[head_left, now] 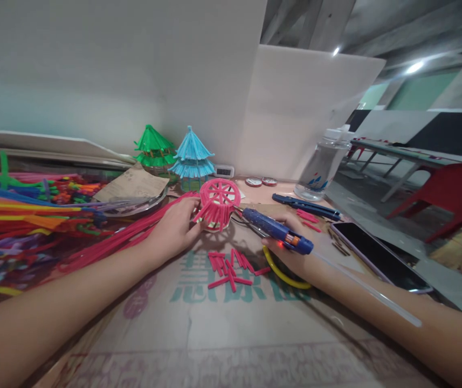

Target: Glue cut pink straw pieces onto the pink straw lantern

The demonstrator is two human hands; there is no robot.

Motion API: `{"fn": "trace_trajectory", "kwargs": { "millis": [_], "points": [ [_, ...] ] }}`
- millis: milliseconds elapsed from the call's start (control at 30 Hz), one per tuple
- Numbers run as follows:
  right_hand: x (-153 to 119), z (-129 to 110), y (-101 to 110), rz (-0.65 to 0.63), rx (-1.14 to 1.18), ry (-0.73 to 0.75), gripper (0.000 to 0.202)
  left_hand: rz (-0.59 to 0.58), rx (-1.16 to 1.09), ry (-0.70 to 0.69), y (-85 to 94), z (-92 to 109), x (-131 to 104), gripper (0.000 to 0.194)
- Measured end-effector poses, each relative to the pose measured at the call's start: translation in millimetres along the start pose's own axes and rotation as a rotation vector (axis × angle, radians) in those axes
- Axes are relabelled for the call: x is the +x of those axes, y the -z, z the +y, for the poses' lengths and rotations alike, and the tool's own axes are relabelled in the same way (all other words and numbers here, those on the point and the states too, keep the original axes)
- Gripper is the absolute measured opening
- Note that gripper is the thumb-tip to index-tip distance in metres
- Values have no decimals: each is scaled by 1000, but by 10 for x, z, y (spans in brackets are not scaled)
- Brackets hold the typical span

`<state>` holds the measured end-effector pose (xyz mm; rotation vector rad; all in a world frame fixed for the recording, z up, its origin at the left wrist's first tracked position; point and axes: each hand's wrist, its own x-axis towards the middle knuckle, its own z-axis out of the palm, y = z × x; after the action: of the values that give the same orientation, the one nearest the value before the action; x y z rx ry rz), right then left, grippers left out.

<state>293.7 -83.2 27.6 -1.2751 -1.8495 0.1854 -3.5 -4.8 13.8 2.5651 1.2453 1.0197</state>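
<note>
A small pink pipe-cleaner frame (219, 199), with a spoked round top and short strips hanging down its side, is held at its left by my left hand (185, 223), thumb and fingers closed on it. My right hand (289, 250) is wrapped round a blue hot glue gun (277, 229). The gun's nozzle points left at the frame's right side, and a clear glue stick (370, 288) trails from its back over my forearm. Below the frame lie several cut pink pipe-cleaner pieces (229, 272). A yellow ring (283, 275) lies under my right hand.
Bundles of coloured pipe cleaners (24, 215) cover the left. Behind stand a green pagoda model (153, 145) and a blue pagoda model (192, 153). Toward the right are a clear bottle (319, 167), a dark blue utility knife (305, 206) and a phone (380, 256).
</note>
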Motion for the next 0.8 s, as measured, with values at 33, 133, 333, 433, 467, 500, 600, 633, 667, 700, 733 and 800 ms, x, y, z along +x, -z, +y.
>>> {"fn": "trace_trajectory", "kwargs": {
  "millis": [33,133,333,433,467,500,600,633,667,700,733,800],
  "points": [
    [-3,9,-3,0,4,-1,24,0,-6,4,0,4,2,36],
    [3,-39,20,-14,-26,-26,22,4,-16,7,1,15,3,35],
    [26,-141,69,-29,-80,-25,20,-2,-16,19,10,22,0,32],
    [25,-114,64,-30,-85,-1,18,-1,-19,14,12,22,4,32],
    [26,-107,62,-30,-83,9,18,1,-20,12,10,20,5,32],
    [27,-106,61,-32,-78,17,18,3,-20,12,8,16,5,31],
    [35,-130,66,-32,-71,18,16,6,-21,18,-4,-2,0,31],
    [38,-140,68,-33,-80,12,15,5,-20,21,-8,-8,-2,32],
    [40,-147,70,-36,-89,4,15,3,-18,24,-11,-13,-3,32],
    [41,-150,69,-37,-96,-3,15,0,-17,26,-12,-17,-4,32],
    [40,-147,67,-34,-93,-3,16,-2,-16,29,-13,-19,-5,31],
    [38,-130,60,-41,-70,1,17,-6,-14,29,-11,-19,-4,29]
  ]
}}
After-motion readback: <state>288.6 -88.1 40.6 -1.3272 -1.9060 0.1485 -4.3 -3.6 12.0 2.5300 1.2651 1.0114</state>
